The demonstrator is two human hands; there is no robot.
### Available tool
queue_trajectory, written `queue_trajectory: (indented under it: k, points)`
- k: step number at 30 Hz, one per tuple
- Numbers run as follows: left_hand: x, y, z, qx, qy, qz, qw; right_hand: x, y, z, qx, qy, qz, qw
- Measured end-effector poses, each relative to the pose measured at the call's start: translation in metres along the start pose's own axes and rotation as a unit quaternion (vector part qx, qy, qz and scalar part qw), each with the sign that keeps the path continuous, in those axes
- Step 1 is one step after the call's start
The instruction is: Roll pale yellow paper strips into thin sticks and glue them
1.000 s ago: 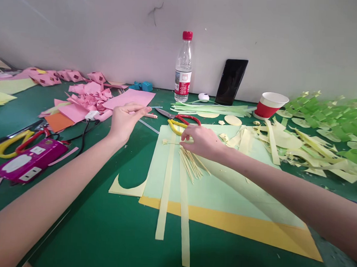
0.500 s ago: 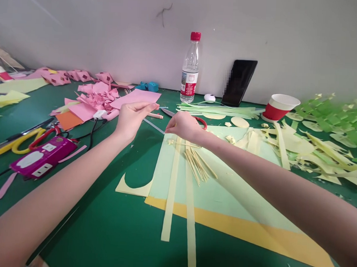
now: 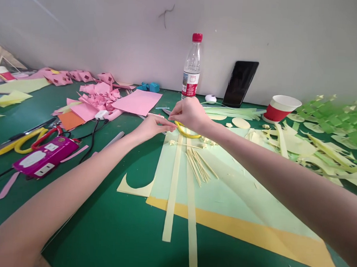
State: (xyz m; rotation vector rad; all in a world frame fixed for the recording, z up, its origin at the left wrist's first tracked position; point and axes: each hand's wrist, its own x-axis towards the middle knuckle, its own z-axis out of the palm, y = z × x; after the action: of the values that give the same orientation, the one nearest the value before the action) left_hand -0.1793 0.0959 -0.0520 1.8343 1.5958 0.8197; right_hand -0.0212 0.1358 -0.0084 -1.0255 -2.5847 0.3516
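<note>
My left hand [image 3: 155, 127] reaches over the table with thumb and fingers pressed together, tips close to my right hand [image 3: 190, 113]. The right fingers are also closed in a pinch. Whatever lies between either set of fingertips is too small to make out. Open scissors lie beneath both hands; a yellow handle [image 3: 188, 134] shows below the right hand, and the rest is partly hidden. Close by are a thin stick with a small pale yellow paper star [image 3: 172, 142] and a bunch of thin sticks [image 3: 197, 166]. Long pale yellow strips [image 3: 171, 197] cross the light green sheet [image 3: 229, 192].
A bottle [image 3: 191, 76], a phone [image 3: 240, 83] and a paper cup [image 3: 280, 109] stand along the wall. Paper scraps [image 3: 300, 146] lie right. Pink paper [image 3: 137, 102], a purple power strip [image 3: 47, 156] with cables and more scissors [image 3: 19, 143] are at left.
My left hand has moved right and down, bringing its fingertips near the right hand's. The right hand has risen slightly, uncovering the scissors' yellow handle and covering the red one.
</note>
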Motion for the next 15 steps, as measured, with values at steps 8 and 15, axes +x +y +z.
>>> queue_trajectory:
  k: [8, 15]
  points:
    - [0.007, -0.001, 0.005, -0.015, -0.049, 0.031, 0.998, -0.005, 0.004, -0.004, 0.007, -0.015, 0.034, 0.999]
    - [0.01, -0.005, -0.004, 0.037, -0.028, 0.037, 0.998, -0.018, 0.017, 0.002, 0.02, -0.042, 0.042, 0.998]
